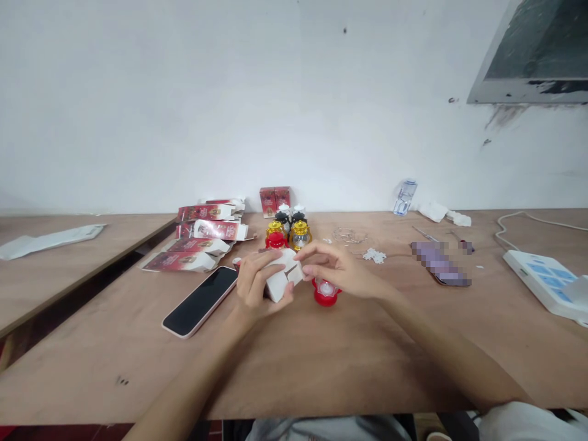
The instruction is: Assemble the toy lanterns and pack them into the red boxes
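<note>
My left hand is wrapped around a small carton, its white side and end flaps facing me. The fingers of my right hand pinch at a flap on the carton's right end. Partly behind that hand, a red mini lantern stands on the table. Beyond the carton are two rows of mini lanterns: another red lantern, gold lanterns, and black and white ones behind. Whether anything is inside the carton cannot be seen.
Flattened red cartons lie at the left, near a phone. Two closed red boxes stand by the wall. Wire handles, small white pieces, a purple phone and a power strip lie rightward.
</note>
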The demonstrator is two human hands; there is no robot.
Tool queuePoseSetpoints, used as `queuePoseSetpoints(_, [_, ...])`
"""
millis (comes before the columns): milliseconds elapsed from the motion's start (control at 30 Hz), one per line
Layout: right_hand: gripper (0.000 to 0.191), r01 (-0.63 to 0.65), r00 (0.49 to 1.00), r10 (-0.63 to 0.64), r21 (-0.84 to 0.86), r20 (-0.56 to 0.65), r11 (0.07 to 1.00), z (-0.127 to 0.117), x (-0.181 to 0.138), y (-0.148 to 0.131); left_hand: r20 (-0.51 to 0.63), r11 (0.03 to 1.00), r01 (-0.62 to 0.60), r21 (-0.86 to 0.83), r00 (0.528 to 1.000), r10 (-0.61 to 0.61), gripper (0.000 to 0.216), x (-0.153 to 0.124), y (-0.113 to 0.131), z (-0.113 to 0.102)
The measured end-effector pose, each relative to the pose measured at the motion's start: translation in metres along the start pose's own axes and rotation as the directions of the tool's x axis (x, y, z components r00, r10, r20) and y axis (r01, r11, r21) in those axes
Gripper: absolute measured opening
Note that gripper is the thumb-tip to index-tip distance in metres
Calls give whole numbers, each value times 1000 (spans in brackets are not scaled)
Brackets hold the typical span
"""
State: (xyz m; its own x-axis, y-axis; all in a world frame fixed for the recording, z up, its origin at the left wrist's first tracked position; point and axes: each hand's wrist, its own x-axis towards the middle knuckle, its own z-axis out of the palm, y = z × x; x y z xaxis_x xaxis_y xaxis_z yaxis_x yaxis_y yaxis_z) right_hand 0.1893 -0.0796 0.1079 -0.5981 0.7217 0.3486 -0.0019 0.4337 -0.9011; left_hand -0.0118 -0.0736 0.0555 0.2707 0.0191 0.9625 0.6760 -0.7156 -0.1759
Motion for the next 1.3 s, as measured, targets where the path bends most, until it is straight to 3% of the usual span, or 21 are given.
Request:
queuePoseSetpoints(200, [13,-43,996,37,-84,-80,996,9,0,3,27,999,-35,-31,999,36,36,-1,0,1])
queuePoseSetpoints(400, [14,-7,986,-24,-188,-162,982,18,0,5,20,995,-91,-27,996,92,40,1,2,1])
queuePoseSetpoints(633, [20,-53,963,-5,-211,-268,976,25,-1,9,21,995,-96,-10,995,96,44,3,6,1])
queuePoseSetpoints(933, [20,-101,948,18,-248,-317,964,29,-1,13,49,992,-123,-44,991,125,45,5,8,1])
queuePoseSetpoints(1133, [21,-103,947,2,-297,-322,949,30,-1,18,22,976,-100,-193,994,106,56,-1,2,7])
queuePoseSetpoints(1300, [24,-106,950,1,-319,-313,942,30,-1,17,8,967,-126,-222,991,131,56,-3,0,8])
